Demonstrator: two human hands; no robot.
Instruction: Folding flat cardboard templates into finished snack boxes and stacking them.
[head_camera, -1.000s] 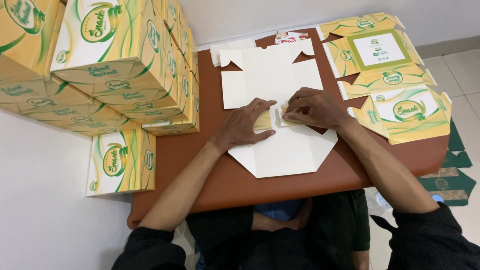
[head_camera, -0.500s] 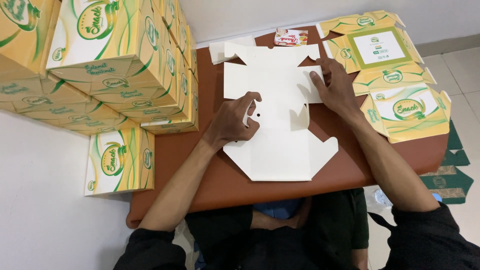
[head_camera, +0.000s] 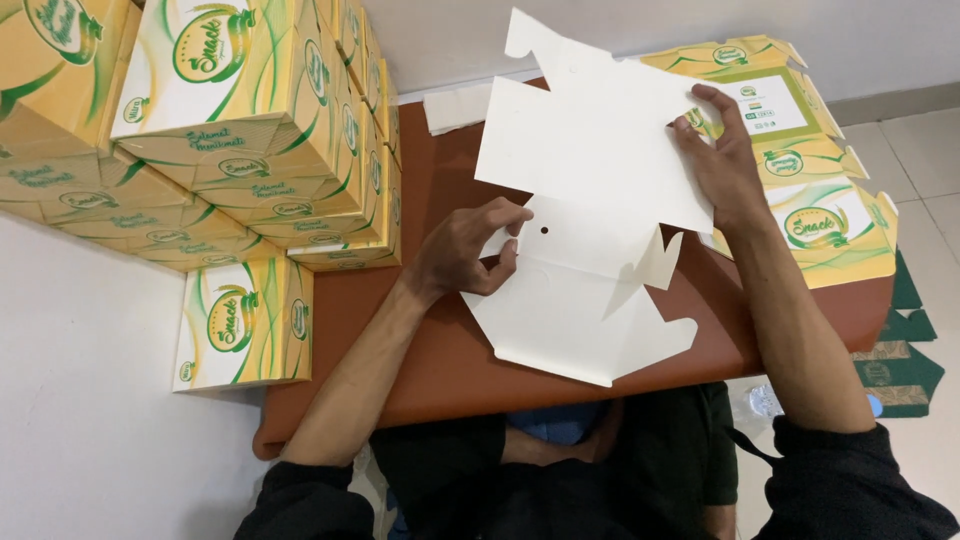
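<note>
A flat white cardboard box blank (head_camera: 590, 200), plain side up, lies partly lifted over the brown table (head_camera: 420, 370). My left hand (head_camera: 470, 250) pinches a side flap of the blank near a small round hole. My right hand (head_camera: 722, 160) grips the blank's right edge and tilts its far panel up towards me. The near panel still rests on the table.
A pile of flat printed yellow-green blanks (head_camera: 800, 190) lies under and beside my right hand. Several folded yellow-green boxes (head_camera: 240, 130) are stacked at the left, one lower box (head_camera: 245, 320) by the table's left edge. White wall behind, tiled floor at the right.
The blank was folded flat under both hands. It has since been spread open, and its far panel now rises off the table as my right hand moved out to its right edge.
</note>
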